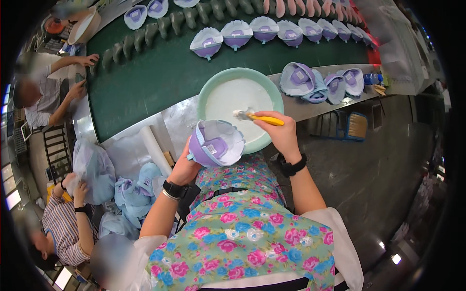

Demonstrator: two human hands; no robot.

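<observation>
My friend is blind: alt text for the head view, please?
A person's right hand holds a yellow-handled brush at a green basin of white liquid; the left hand holds a purple shoe upper. More uppers line the green surface beyond.

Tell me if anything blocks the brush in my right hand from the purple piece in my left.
Nothing visible; the gap between brush and purple piece shows only the white liquid in the basin.

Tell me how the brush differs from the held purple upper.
The brush is yellow-handled; the upper is purple and whitish. The brush is slim; the upper is wide and hollow. The right hand holds the brush, the left hand the upper. Both are hand-held.
</observation>
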